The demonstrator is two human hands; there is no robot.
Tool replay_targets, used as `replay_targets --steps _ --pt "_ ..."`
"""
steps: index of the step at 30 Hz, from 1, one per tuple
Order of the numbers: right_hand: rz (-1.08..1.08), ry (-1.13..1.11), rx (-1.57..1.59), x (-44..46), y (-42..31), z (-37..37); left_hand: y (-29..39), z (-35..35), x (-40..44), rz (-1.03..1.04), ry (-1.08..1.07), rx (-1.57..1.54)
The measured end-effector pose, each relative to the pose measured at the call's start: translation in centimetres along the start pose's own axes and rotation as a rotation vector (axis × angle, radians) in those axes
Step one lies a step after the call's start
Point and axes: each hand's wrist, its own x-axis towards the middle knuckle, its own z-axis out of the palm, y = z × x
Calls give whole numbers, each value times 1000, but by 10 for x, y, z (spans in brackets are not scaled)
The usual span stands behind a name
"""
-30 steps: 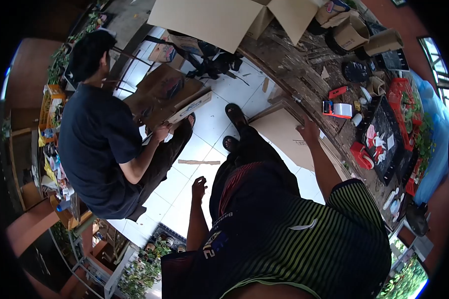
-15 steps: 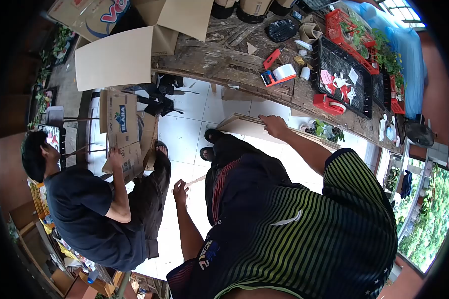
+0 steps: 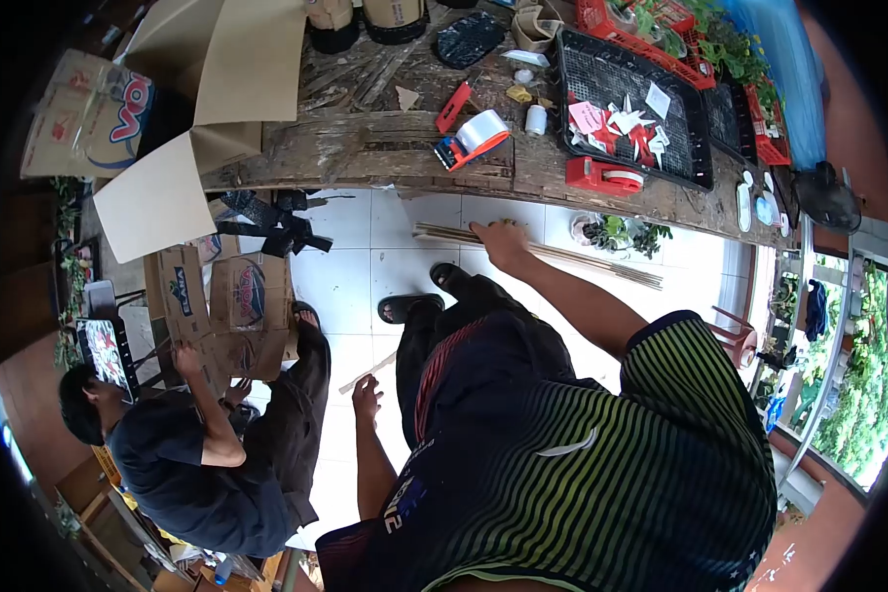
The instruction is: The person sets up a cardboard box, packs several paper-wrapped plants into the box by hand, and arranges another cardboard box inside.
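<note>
Right hand (image 3: 503,244) grips cardboard sheets (image 3: 592,262) edge-on, near side of wooden table (image 3: 365,148); left hand (image 3: 366,398) half-open, loosely curled.

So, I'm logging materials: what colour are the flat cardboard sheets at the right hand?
Flat cardboard sheets: brown, clearest in the head view.

Workshop, apparently for packing: worn bench (image 3: 335,150), top; tape dispenser (image 3: 479,136) upon it, top centre; open carton (image 3: 252,64), upper left; plants (image 3: 732,51) in red crates (image 3: 651,51), upper right.

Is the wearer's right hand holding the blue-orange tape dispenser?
No, the right hand grips cardboard sheets, and the dispenser sits on the table.
</note>
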Motion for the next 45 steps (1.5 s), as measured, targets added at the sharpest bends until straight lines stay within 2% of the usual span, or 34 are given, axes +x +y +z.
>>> replay_targets --steps 3,8,10,12,14,15,17,18,20,22,23,25,26,28,29,31,32,34,40,42,43,45 --pt "1 28 62 16 -4 -2 35 17 -8 85 -31 62" --pt "-48 277 54 39 8 10 81 34 -32 337 -15 -4" --pt "-51 318 37 39 22 22 95 46 -58 403 91 -98" --pt "-58 446 26 33 46 28 87 50 -62 372 128 -92" --pt "50 345 -3 24 74 33 63 54 -66 309 145 -156" --pt "76 371 35 12 89 34 43 56 -63 279 154 -184" --pt "120 193 0 -5 122 30 0 65 -63 196 196 -237" --pt "166 190 5 -9 145 42 -19 73 -65 144 215 -255" --pt "244 48 35 -26 162 22 -56 90 -73 38 253 -327" --pt "-3 201 -29 -23 188 34 -90 109 -80 -27 281 -334" --pt "-39 200 -33 -21 189 34 -110 118 -77 -49 284 -327" --pt "-166 113 17 -19 190 23 -126 133 -82 -68 278 -317" --pt "-119 -18 65 -18 186 15 -133 139 -81 -62 283 -341" --pt "-177 -19 63 -16 188 9 -118 142 -90 -27 263 -455" --pt "-201 -22 61 -15 191 10 -112 144 -91 -12 289 -416" --pt "-262 225 94 -10 207 16 -89 140 -91 18 296 -340" --pt "-279 224 90 -9 209 15 -84 138 -86 90 289 -303" --pt "-68 36 0 -17 197 -3 -73 139 -74 182 340 -340" --pt "42 131 -42 -43 192 6 -32 129 -75 401 346 -331" --pt "30 272 13 -48 191 6 -32 130 -75 365 342 -289" --pt "-42 364 -21 -49 195 11 -34 129 -72 336 328 -236" --pt "-64 423 -15 -51 195 12 -43 131 -69 326 317 -215"
